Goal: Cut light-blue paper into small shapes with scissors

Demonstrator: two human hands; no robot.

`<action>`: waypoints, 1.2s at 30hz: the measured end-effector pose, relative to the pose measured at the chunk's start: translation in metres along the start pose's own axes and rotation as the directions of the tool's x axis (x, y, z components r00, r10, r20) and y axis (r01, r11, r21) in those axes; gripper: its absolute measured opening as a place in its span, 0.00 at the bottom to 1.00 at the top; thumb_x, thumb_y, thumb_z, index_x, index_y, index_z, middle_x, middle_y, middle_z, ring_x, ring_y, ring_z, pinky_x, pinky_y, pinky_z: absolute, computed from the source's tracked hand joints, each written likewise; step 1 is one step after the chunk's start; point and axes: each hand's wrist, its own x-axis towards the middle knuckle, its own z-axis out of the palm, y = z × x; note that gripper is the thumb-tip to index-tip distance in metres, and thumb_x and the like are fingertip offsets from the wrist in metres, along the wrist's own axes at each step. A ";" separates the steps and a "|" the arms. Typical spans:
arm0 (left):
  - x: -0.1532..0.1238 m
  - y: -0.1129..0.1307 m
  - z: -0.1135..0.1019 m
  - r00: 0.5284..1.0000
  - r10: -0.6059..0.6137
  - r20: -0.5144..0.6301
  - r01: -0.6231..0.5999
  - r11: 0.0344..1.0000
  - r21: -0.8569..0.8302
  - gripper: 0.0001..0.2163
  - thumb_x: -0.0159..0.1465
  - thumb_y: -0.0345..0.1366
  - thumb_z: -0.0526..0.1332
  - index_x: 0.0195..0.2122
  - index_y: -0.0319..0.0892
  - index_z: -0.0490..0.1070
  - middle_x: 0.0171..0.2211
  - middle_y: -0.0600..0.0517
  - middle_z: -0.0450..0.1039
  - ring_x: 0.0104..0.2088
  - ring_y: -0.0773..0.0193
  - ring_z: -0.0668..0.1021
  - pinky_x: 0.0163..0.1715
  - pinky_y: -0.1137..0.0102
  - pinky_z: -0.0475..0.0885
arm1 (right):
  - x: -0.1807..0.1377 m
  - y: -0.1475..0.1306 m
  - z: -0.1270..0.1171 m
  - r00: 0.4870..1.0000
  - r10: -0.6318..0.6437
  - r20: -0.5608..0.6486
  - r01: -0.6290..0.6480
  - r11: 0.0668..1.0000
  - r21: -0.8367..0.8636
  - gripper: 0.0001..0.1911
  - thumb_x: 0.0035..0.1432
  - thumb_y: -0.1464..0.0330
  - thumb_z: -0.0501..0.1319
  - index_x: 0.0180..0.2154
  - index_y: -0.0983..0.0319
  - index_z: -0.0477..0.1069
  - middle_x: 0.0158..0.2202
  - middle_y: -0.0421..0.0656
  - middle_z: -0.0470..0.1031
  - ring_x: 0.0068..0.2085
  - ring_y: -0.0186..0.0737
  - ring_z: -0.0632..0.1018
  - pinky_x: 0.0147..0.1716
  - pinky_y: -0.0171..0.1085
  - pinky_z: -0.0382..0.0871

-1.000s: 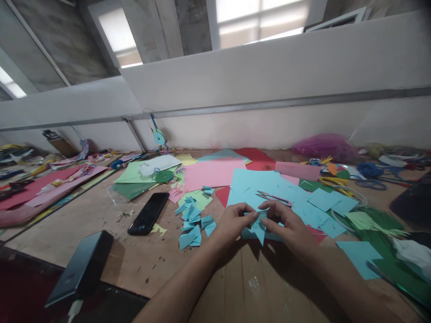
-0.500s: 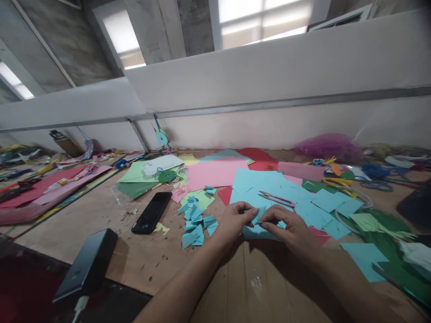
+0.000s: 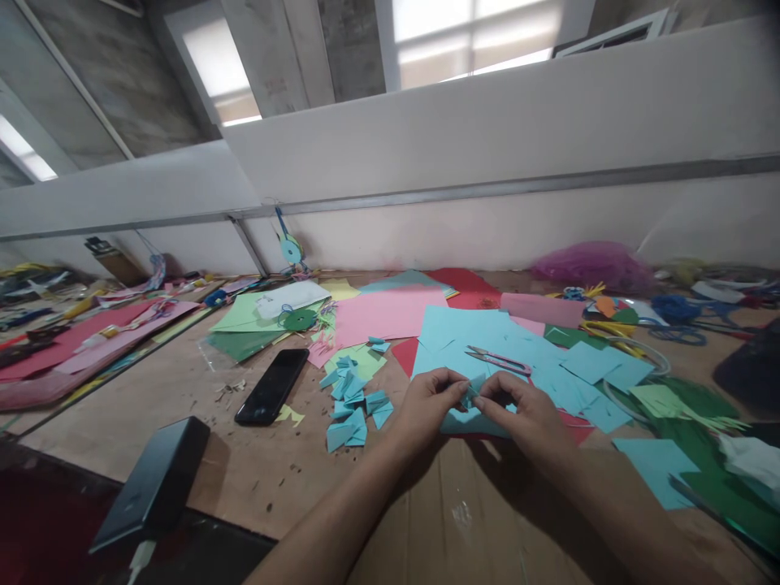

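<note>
Between both hands is a small folded piece of blue paper point(image 3: 474, 392). My left hand point(image 3: 434, 400) pinches its left side with thumb and forefinger. From the right, my right hand point(image 3: 517, 404) pinches the same piece, and the fingertips nearly meet. Under and beyond the hands lies a large blue sheet point(image 3: 451, 329). Thread snips point(image 3: 498, 361) with pink handles rest on that sheet, just past my right hand. Left of my left hand sits a loose heap of small folded blue papers point(image 3: 348, 426).
A black phone point(image 3: 271, 387) and a dark power bank point(image 3: 152, 483) with a white cable lie to the left. Pink paper point(image 3: 390, 313) and red paper point(image 3: 472, 288) are at the back. Cut blue pieces point(image 3: 655, 467) and purple netting point(image 3: 591, 266) are on the right.
The fingertips of both hands have come closer together over the blue paper piece, with the right hand's fingers more curled. The things on the table lie as before.
</note>
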 end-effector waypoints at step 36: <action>-0.003 0.010 0.002 0.995 0.063 -0.075 -0.066 0.997 -0.036 0.11 0.58 0.42 0.64 0.29 0.39 0.72 0.26 0.54 0.70 0.25 0.68 0.74 0.28 0.72 0.67 | 0.005 0.012 0.004 0.992 0.123 -0.034 -0.098 0.904 0.416 0.13 0.49 0.60 0.67 0.33 0.59 0.68 0.28 0.39 0.69 0.30 0.38 0.70 0.29 0.36 0.66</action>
